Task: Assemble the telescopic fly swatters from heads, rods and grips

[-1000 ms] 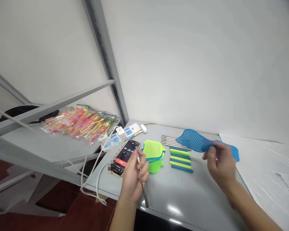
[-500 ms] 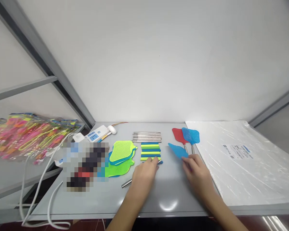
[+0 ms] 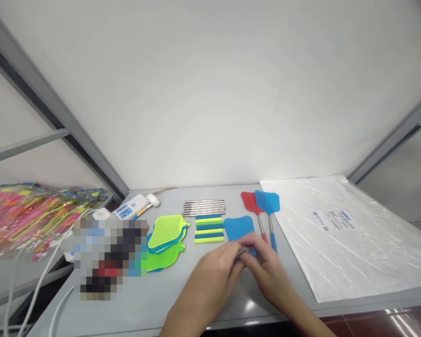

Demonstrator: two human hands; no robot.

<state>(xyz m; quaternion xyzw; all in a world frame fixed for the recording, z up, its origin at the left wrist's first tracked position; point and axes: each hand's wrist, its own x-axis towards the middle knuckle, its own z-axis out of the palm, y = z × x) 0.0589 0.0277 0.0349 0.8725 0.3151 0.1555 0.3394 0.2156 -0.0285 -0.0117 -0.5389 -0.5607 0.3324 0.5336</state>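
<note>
My left hand (image 3: 217, 267) is closed round a metal rod (image 3: 241, 252), most of it hidden by my fingers. Fingertips of my right hand (image 3: 266, 267) pinch the same rod where the two hands meet. A blue fly swatter head (image 3: 237, 228) shows flat just beyond them; my fingers cover its lower end, so I cannot tell whether it touches the rod. Left of it are blue and lime handle grips (image 3: 209, 229) in a row, with several metal rods (image 3: 204, 207) behind. To the right lie a red fly swatter (image 3: 250, 201) and a blue fly swatter (image 3: 269, 201) with handles.
Lime and blue swatter heads (image 3: 166, 232) are piled on the grey table (image 3: 182, 299) at left, beside a blurred patch. A power strip (image 3: 130, 207) with white cables stands behind. Bagged colourful goods (image 3: 38, 215) fill the left shelf. White wrapped sheeting (image 3: 323, 252) covers the right side.
My hands have come together, the left moving right with the rod. The blue swatter head, tilted in my right hand before, now shows flat beyond the hands. The view has shifted.
</note>
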